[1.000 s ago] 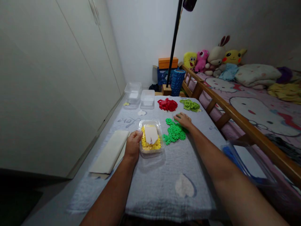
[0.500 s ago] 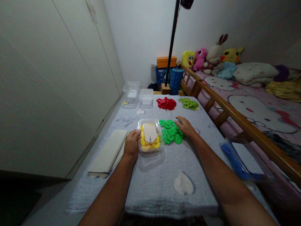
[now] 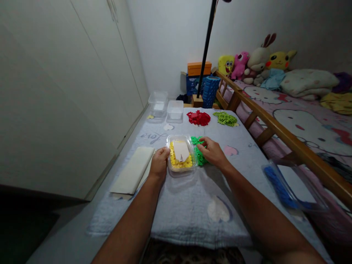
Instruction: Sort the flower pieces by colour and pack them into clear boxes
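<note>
A clear plastic box point(image 3: 181, 169) holds yellow flower-edged plastic pieces point(image 3: 173, 158), with a white card point(image 3: 180, 149) lying over them. My left hand point(image 3: 160, 163) grips its left side, thumb at the rim. To the right of the box lies a pile of bright green pieces point(image 3: 202, 159) of the same sort, partly hidden by my right hand. Over that pile, close to the box's right edge, my right hand point(image 3: 213, 152) has its fingers curved and apart; nothing shows between them.
Farther back are a red pile point(image 3: 198, 118), a light green pile point(image 3: 225, 118) and clear containers point(image 3: 175, 110). Folded cream paper point(image 3: 133, 170) lies to the left. A clear box with blue pieces point(image 3: 277, 187) sits at the right, beside the wooden bed rail point(image 3: 264, 123).
My right hand has moved left, from the green pile's right side onto the pile, towards the box. My left hand keeps its grip on the box. The view has shifted slightly.
</note>
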The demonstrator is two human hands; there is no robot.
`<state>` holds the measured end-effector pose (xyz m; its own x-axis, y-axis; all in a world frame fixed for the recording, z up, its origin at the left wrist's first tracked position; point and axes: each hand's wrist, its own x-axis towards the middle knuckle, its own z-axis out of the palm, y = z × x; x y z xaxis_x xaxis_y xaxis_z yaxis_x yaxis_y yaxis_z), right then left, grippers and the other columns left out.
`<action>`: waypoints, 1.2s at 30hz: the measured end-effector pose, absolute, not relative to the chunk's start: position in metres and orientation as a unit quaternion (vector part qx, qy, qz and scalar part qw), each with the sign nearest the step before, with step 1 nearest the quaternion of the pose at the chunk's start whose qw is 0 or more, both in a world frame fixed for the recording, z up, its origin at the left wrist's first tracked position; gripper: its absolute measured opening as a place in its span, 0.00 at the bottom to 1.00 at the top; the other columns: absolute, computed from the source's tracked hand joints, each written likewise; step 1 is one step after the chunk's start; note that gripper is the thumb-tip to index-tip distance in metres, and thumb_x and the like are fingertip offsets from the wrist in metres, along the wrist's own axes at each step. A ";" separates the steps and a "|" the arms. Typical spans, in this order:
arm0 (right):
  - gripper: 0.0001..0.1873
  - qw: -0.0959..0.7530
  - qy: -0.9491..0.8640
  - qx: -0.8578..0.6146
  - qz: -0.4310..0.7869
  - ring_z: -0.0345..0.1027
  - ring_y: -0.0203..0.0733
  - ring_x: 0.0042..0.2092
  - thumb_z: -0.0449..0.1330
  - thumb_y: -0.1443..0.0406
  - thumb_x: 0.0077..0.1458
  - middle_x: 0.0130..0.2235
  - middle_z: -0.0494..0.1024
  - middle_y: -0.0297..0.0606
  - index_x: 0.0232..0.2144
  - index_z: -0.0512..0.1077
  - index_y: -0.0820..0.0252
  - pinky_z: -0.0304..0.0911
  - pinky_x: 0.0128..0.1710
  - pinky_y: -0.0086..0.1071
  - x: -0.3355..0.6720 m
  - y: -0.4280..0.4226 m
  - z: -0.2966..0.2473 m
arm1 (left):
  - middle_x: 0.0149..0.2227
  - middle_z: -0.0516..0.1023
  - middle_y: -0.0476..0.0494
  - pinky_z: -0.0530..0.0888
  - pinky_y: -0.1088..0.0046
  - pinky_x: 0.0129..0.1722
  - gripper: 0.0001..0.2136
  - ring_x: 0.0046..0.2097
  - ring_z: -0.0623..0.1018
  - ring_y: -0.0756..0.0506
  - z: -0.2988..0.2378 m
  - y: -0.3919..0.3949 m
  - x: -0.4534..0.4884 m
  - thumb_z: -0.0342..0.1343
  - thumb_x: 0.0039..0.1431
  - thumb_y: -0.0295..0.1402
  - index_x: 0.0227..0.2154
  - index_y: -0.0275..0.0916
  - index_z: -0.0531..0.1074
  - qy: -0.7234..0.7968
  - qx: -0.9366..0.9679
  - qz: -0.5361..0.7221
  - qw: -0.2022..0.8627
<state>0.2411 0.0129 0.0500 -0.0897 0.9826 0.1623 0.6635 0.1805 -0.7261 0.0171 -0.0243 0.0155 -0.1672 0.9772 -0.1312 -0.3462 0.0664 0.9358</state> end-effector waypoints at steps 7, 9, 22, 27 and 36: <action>0.26 0.370 -0.561 -0.575 0.467 0.64 0.36 0.23 0.61 0.63 0.48 0.25 0.69 0.25 0.51 0.68 0.56 0.57 0.21 0.29 0.222 -0.010 0.048 | 0.25 0.77 0.50 0.71 0.72 0.32 0.16 0.27 0.74 0.49 0.014 -0.023 0.018 0.69 0.42 0.43 0.27 0.37 0.73 0.447 0.300 0.612 0.580; 0.24 0.399 -0.516 -0.567 0.502 0.61 0.34 0.20 0.61 0.63 0.46 0.24 0.68 0.24 0.48 0.69 0.57 0.56 0.19 0.29 0.220 -0.011 0.049 | 0.27 0.79 0.48 0.72 0.72 0.34 0.17 0.29 0.75 0.48 0.014 -0.023 0.018 0.70 0.41 0.44 0.28 0.36 0.74 0.440 0.296 0.614 0.585; 0.21 0.520 -0.397 -0.493 0.573 0.54 0.28 0.20 0.70 0.64 0.34 0.22 0.69 0.24 0.35 0.72 0.60 0.49 0.19 0.25 0.232 -0.014 0.060 | 0.30 0.75 0.51 0.65 0.78 0.28 0.17 0.28 0.70 0.52 0.022 -0.032 0.029 0.68 0.48 0.47 0.30 0.40 0.72 0.465 0.348 0.554 0.596; 0.22 0.552 -0.380 -0.494 0.554 0.53 0.27 0.18 0.71 0.64 0.35 0.20 0.68 0.23 0.36 0.72 0.60 0.46 0.17 0.24 0.271 -0.009 0.068 | 0.39 0.77 0.45 0.68 0.77 0.32 0.18 0.39 0.75 0.48 0.023 -0.034 0.029 0.64 0.51 0.51 0.34 0.41 0.76 0.492 0.365 0.556 0.562; 0.11 0.616 -0.326 -0.605 0.385 0.52 0.27 0.17 0.63 0.71 0.37 0.17 0.62 0.22 0.26 0.67 0.57 0.47 0.14 0.21 0.382 0.048 0.082 | 0.35 0.75 0.48 0.68 0.78 0.31 0.19 0.36 0.73 0.50 0.020 -0.031 0.026 0.68 0.46 0.47 0.35 0.41 0.75 0.488 0.351 0.548 0.582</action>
